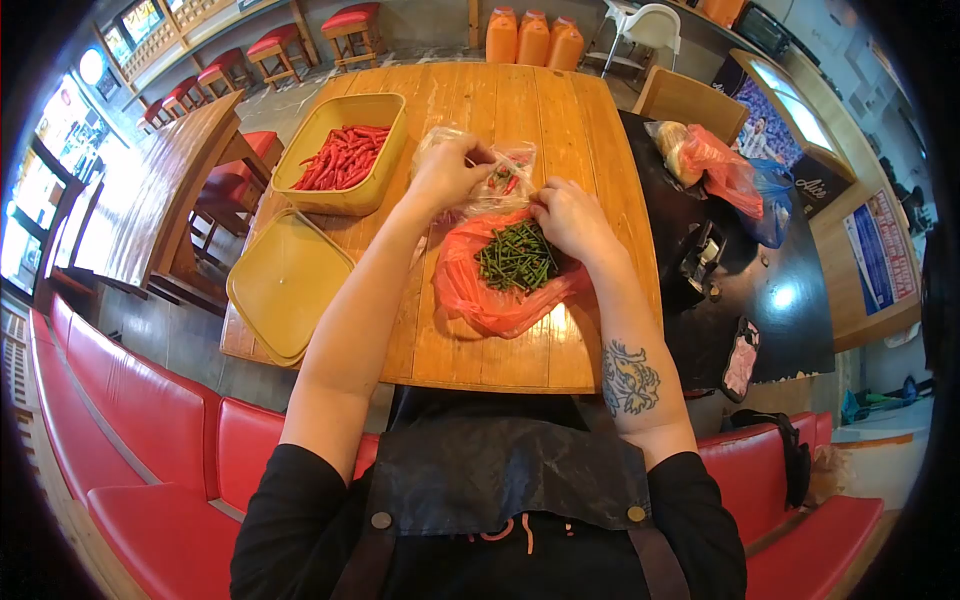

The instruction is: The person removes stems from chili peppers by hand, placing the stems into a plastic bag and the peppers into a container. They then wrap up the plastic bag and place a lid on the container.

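My left hand (453,172) is closed in a pinch on the clear plastic bag (462,205), which has a few red and green chillies (507,182) showing inside. Just to the right, my right hand (577,218) has its thumb and fingers pressed together at the bag's edge. What sits between those fingertips is too small to tell. Below both hands an opened red plastic bag (470,300) lies on the table, holding a heap of short green stems (516,257). A yellow tub (345,203) full of red chillies (343,158) stands to the left.
The tub's yellow lid (285,285) lies flat near the left edge of the wooden table (480,365). On the right, a black table (790,330) bears knotted bags (715,165) and a pink-faced item (741,360). Red benches (150,400) flank me; orange jugs (533,40) stand beyond.
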A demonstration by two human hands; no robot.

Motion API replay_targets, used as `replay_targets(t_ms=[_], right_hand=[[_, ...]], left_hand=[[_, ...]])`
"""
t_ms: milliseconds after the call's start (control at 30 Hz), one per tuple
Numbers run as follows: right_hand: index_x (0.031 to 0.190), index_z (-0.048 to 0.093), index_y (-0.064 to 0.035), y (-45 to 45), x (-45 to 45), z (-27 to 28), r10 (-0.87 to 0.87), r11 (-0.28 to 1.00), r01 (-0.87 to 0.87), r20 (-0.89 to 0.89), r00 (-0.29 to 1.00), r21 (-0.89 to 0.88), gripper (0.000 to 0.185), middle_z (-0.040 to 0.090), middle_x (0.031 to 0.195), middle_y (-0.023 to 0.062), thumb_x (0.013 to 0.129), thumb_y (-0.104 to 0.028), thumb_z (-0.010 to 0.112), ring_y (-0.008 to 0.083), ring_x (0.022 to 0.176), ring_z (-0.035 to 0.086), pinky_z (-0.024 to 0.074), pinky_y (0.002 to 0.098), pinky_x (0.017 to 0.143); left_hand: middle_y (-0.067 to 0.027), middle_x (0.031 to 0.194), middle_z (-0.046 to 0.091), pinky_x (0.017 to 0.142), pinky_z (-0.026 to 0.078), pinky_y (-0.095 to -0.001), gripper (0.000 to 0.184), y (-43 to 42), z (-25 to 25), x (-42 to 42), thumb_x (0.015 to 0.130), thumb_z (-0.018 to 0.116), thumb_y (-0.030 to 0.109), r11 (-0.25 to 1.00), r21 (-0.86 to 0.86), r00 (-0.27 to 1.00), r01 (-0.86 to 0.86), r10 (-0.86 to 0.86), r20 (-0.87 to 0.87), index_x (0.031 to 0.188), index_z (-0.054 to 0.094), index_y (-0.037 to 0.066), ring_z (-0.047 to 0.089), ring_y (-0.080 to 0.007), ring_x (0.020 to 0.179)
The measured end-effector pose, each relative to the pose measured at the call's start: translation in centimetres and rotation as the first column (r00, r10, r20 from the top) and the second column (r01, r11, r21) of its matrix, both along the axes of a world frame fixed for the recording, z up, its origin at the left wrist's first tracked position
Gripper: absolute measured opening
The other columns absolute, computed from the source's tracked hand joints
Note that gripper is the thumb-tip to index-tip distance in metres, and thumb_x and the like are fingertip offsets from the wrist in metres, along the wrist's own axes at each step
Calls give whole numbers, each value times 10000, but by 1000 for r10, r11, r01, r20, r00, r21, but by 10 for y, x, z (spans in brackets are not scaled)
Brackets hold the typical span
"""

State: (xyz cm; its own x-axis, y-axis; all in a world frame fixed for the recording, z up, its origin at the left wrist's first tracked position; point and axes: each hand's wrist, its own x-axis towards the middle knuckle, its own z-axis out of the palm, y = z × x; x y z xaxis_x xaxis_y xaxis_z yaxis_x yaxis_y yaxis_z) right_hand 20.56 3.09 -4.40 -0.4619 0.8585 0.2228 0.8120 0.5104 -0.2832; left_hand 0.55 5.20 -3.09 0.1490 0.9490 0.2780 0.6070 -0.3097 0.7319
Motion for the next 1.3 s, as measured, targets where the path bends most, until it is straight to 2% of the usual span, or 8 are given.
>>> replay_targets(t_ms=[167, 267, 433, 500, 767, 833, 933, 1300], right_hand=[[906, 631, -66, 0, 2, 2, -47, 998, 47, -4, 999, -35, 193, 565, 954, 98, 797, -194, 537, 282, 948, 519, 395, 442, 805], [908, 628, -68, -3, 1, 5, -58, 998, 56, -45, 997, -38, 196, 562, 947, 107, 796, -208, 548, 278, 929, 531, 408, 429, 787], [930, 609, -46, -10, -13, 19, 93, 988, -12, -532, 842, 155, 196, 553, 922, 122, 771, -159, 598, 293, 893, 547, 443, 361, 761], [935, 604, -39, -14, -19, 20, 151, 984, -61, -594, 791, 168, 197, 560, 924, 122, 763, -137, 607, 296, 876, 555, 448, 346, 753], [901, 586, 3, -12, -20, 18, 130, 991, -103, -708, 694, 81, 159, 602, 868, 125, 747, -24, 615, 232, 753, 608, 477, 288, 650], [884, 598, 5, -13, -21, 19, 108, 990, -138, -828, 550, 38, 108, 622, 775, 76, 793, -53, 602, 118, 710, 596, 470, 250, 662], [847, 580, 19, -17, -21, 25, 10, 997, -76, -848, 530, -35, 86, 628, 795, 91, 767, -6, 602, 168, 763, 618, 480, 256, 654], [819, 595, 18, -7, -15, 14, 99, 964, 96, -668, 738, 249, 57, 619, 715, 124, 783, -23, 579, 167, 630, 600, 461, 260, 576]], left_hand=[[-61, 819, 590, 673, 464, -243, 296, -3, 11, -11, 703, 682, 35, 996, -85, 871, 20, 24, 491, 977, 580, -13, 561, -122, 725], [7, 772, 550, 636, 415, -210, 309, -5, 14, -14, 736, 677, 96, 999, -38, 878, 21, 0, 479, 1016, 563, 34, 506, -76, 698], [-13, 794, 572, 638, 432, -213, 247, -10, 20, -9, 749, 670, 89, 998, -54, 850, 45, -9, 526, 962, 564, 24, 538, -86, 718], [-38, 817, 586, 643, 455, -226, 203, -13, 20, -3, 757, 666, 81, 971, -97, 758, 217, -105, 643, 917, 559, 17, 563, -102, 730], [-80, 786, 609, 663, 487, -242, 165, -22, 24, 12, 741, 689, 74, 924, -139, 728, 356, -180, 662, 810, 566, -12, 587, -121, 717], [-77, 786, 615, 663, 486, -239, 158, -23, 25, 11, 740, 689, 73, 926, -117, 752, 359, -213, 623, 809, 576, -13, 589, -118, 720], [-70, 790, 627, 662, 483, -233, 159, -24, 24, 13, 737, 690, 73, 928, -102, 773, 359, -234, 590, 830, 598, -17, 589, -109, 722], [-71, 777, 644, 655, 477, -226, 136, -28, 24, 24, 747, 661, 56, 981, 8, 945, 195, -191, 264, 847, 635, -33, 594, -99, 702]])
